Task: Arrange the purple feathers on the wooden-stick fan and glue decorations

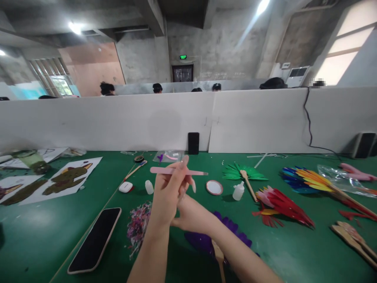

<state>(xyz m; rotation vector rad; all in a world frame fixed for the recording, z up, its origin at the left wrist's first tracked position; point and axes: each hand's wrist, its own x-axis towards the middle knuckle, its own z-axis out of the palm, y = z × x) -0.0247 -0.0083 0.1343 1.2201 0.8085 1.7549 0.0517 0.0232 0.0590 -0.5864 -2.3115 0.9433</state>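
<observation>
My left hand is raised above the middle of the table, its thumb and fingers closed on a slim pink pen-like tool. The tool lies nearly level, its thin greyish tip pointing right. Crossing behind the left wrist, my right hand is against or close to the left hand; most of its fingers are hidden. Below the right forearm lies a purple petal-like piece with a wooden handle, partly covered by the arm. A pile of multicoloured shreds lies beside the left forearm.
A phone, a white case, a small white bottle, a round lid and a dropper bottle stand around. Green, red and multicoloured feathery pieces lie right. A white partition borders the table.
</observation>
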